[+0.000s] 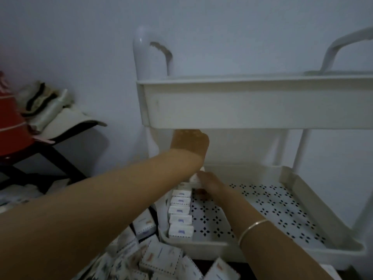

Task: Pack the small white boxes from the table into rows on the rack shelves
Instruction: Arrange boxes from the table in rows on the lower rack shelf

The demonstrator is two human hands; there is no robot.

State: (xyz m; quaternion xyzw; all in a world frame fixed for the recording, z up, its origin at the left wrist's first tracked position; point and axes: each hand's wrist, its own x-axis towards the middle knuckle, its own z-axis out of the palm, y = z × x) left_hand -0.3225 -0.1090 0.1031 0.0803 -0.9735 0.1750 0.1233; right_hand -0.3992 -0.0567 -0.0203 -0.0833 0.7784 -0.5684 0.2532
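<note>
Two arms coming into view, both showing bare from the frame edge up to the hands. Right wrist wearing one thin bangle (253,226): gold-coloured, a plain narrow band, catching a pale glint along its upper edge, sitting well back from the grip. Right hand (211,183) showing bare across its back. A reddish patch is showing at the thumb tip (201,192), just under the grip (nail colour or shadow, too blurred to tell). Left hand (189,142) and left forearm (101,199) showing bare too, the skin there looking blurred and grainy.
</note>
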